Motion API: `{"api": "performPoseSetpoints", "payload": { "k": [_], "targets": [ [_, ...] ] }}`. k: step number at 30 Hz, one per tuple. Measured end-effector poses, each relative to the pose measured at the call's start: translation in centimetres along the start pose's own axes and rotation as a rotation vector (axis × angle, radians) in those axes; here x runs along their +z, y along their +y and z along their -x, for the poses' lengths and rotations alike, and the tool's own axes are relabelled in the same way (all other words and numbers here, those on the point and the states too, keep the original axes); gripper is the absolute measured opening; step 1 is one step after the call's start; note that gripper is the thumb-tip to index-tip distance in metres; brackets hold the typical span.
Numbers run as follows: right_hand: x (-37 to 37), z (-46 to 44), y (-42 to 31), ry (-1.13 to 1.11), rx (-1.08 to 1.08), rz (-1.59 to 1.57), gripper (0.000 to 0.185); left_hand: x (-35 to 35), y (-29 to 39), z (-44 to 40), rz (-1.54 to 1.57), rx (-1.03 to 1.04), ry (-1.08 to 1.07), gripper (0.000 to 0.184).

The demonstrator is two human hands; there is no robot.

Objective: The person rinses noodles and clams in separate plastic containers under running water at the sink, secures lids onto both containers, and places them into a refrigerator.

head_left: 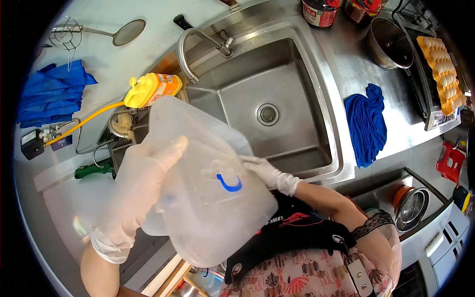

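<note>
A large translucent plastic box (203,218) with a blue handle (229,184) is held up, tilted, in front of the sink's near left side. My left hand (148,173), in a whitish glove, grips it from the left, the thumb lying along the near face. My right hand (269,174), also gloved, closes on the box's right edge beside the blue handle. Part of the sink (232,104) is covered by the box. The fingers of my left hand are partly hidden behind the plastic.
A curved faucet (185,54) rises behind the sink, next to a yellow bottle (153,90). Blue cloths (366,123) lie on the right counter and at the far left. A pot (388,44), an egg tray (440,74) and jars (319,12) stand at upper right.
</note>
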State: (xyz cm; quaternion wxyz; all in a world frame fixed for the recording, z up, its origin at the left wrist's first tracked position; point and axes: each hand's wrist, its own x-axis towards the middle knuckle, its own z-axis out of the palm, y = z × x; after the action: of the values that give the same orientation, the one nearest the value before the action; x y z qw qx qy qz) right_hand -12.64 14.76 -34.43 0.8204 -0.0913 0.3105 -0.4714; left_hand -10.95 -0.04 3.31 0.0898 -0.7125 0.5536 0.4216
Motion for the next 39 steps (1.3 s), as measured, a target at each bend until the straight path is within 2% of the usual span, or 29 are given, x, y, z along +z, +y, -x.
{"api": "performPoseSetpoints", "payload": {
  "k": [1,2,6,8,10,11,12,13,14,17,22,25,29,31,32,33,34,35,37,39],
  "targets": [
    [0.7,2.2,-4.4,0.048,-0.009,0.115,0.038,-0.7,-0.5,0.4,0.062,0.013,0.012,0.04],
    [-0.6,2.5,-5.6,0.094,-0.088,0.301,0.039,-1.4,-1.1,0.7,0.125,0.029,0.024,0.039],
    [-4.3,4.3,-13.4,0.316,-0.272,0.657,0.037,-2.2,-6.5,0.8,0.266,0.106,0.096,0.036],
    [-6.3,4.2,-16.2,0.398,-0.345,0.871,0.039,-1.7,-10.0,-0.9,0.29,0.12,-0.027,0.034],
    [-9.5,3.0,-17.1,0.561,-0.44,1.207,0.04,0.5,-14.1,-3.8,0.476,0.056,-0.07,0.034],
    [-9.2,2.6,-18.1,0.564,-0.455,1.222,0.04,1.6,-15.9,-5.8,0.572,0.038,-0.13,0.034],
    [-8.7,2.2,-18.8,0.66,-0.357,1.301,0.04,2.8,-17.7,-8.0,0.665,0.018,-0.195,0.034],
    [-8.2,1.8,-19.6,0.755,-0.256,1.376,0.04,4.3,-19.1,-10.1,0.674,0.032,-0.197,0.034],
    [-8.1,0.8,-20.0,0.758,-0.27,1.389,0.04,5.8,-20.4,-12.4,0.787,0.054,-0.205,0.035],
    [-9.9,-3.4,-19.3,0.856,-0.078,1.477,0.041,9.3,-24.5,-19.2,0.972,0.034,-0.243,0.038],
    [-15.2,-8.5,-16.2,0.886,-0.117,1.482,0.042,13.2,-27.5,-25.4,1.138,-0.006,-0.303,0.04],
    [-15.4,-9.9,-15.4,0.865,-0.098,1.427,0.041,13.9,-28.6,-27.2,1.186,-0.109,-0.286,0.042],
    [-14.5,-10.5,-16.0,0.893,-0.189,1.52,0.039,14.5,-29.7,-27.6,1.18,-0.078,-0.287,0.044],
    [-13.2,-10.4,-17.6,0.781,-0.114,1.871,0.043,14.1,-29.3,-26.5,1.155,-0.005,-0.2,0.046],
    [-12.4,-11.3,-18.5,0.886,-0.195,1.971,0.042,13.1,-28.1,-24.9,1.157,-0.01,-0.206,0.046],
    [-10.4,-11.8,-20.2,0.823,-0.454,1.884,0.038,11.5,-26.4,-22.3,1.238,-0.047,-0.172,0.047],
    [-8.2,-12.1,-22.3,0.717,-0.523,1.84,0.036,10.2,-25.3,-20.4,1.314,-0.088,-0.137,0.048],
    [-7.6,-14.1,-23.7,0.785,-0.668,1.588,0.037,9.5,-25.3,-19.3,1.307,-0.096,-0.145,0.048],
    [-4.1,-16.9,-27.9,0.757,-0.512,1.267,0.044,7.9,-27.1,-17.1,1.275,-0.058,-0.088,0.048],
    [-3.3,-20.9,-30.4,0.689,-0.587,1.034,0.049,6.8,-30.6,-14.6,1.276,0.004,0.025,0.046]
  ]
}}
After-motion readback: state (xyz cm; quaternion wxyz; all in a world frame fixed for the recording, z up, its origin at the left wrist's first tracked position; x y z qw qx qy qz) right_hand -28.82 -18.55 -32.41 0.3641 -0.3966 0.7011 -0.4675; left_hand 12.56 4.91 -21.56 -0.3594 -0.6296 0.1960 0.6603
